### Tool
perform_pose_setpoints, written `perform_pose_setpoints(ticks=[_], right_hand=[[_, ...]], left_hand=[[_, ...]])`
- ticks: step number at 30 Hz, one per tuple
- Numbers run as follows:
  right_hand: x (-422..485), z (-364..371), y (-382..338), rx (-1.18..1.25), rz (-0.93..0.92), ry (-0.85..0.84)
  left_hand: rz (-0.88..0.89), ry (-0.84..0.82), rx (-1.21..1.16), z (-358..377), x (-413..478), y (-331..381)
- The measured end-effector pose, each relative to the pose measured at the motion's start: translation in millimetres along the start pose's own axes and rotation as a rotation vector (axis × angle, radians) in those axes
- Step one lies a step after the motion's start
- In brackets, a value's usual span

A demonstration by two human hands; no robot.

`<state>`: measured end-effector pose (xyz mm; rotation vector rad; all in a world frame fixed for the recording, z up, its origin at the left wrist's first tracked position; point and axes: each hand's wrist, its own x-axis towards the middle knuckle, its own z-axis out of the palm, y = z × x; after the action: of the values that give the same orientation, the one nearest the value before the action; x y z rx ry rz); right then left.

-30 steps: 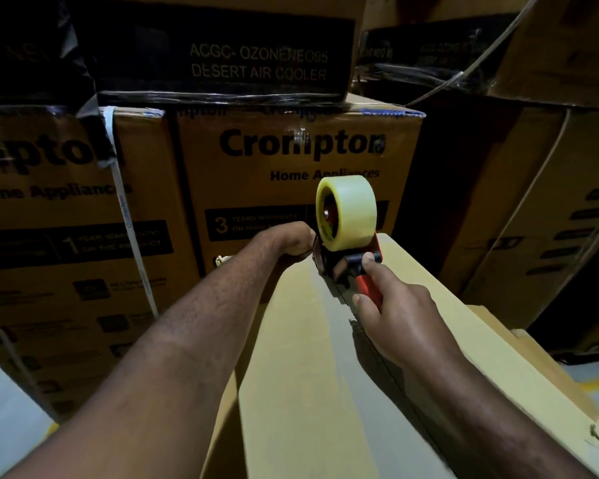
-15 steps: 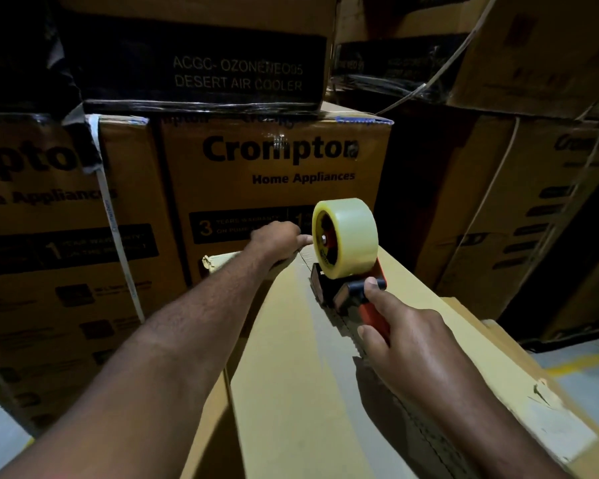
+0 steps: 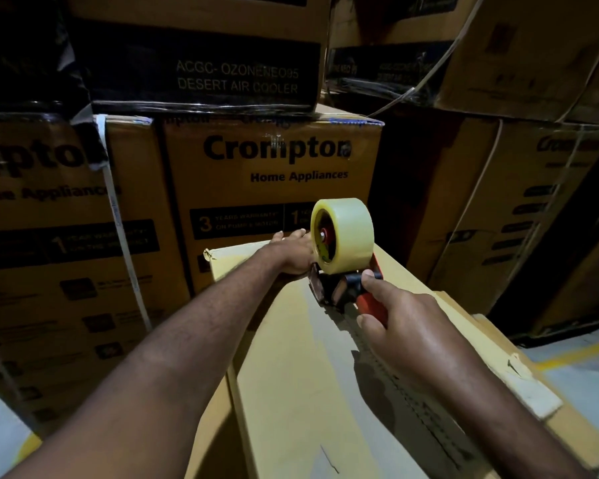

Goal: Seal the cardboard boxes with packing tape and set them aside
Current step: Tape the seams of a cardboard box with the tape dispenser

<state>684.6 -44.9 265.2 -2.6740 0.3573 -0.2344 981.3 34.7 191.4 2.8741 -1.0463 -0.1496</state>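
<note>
Right hand [image 3: 405,326] is wrapped tight round the red handle of the tape dispenser [image 3: 346,288], with the clear tape roll [image 3: 343,235] riding on top. Left hand [image 3: 293,252] lies flat, fingers straight, pressing the far end of the cardboard box [image 3: 291,375] just at the dispenser's 9 o'clock. The box's long axis and centre seam run from 12 to 6 o'clock, straight back to the person, so the pull should come toward 6, and it belongs to the right hand. Behind, a carton [image 3: 274,160] reads "Crompton Home Appliances" and "3 YEARS WARRANTY"; the upper carton [image 3: 201,46] reads "ACGC- OZONENEO95 DESERT AIR COOLER".
</note>
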Motion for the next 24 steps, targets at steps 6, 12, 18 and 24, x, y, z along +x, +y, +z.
perform_pose_setpoints(ticks=[6,12,18,24], right_hand=[[-37,-17,20,-0.024,0.021,-0.042],[-64,-21,26,-0.16,0.046,-0.035],[-69,-29,36,-0.082,0.085,-0.029],[-67,-33,30,-0.123,0.017,-0.069]], left_hand=[[0.018,-0.022,0.0,-6,-11,3],[0.008,0.01,-0.025,-4,-23,31],[0.205,-0.001,0.003,3,-54,68],[0.158,0.008,0.073,5,-54,54]])
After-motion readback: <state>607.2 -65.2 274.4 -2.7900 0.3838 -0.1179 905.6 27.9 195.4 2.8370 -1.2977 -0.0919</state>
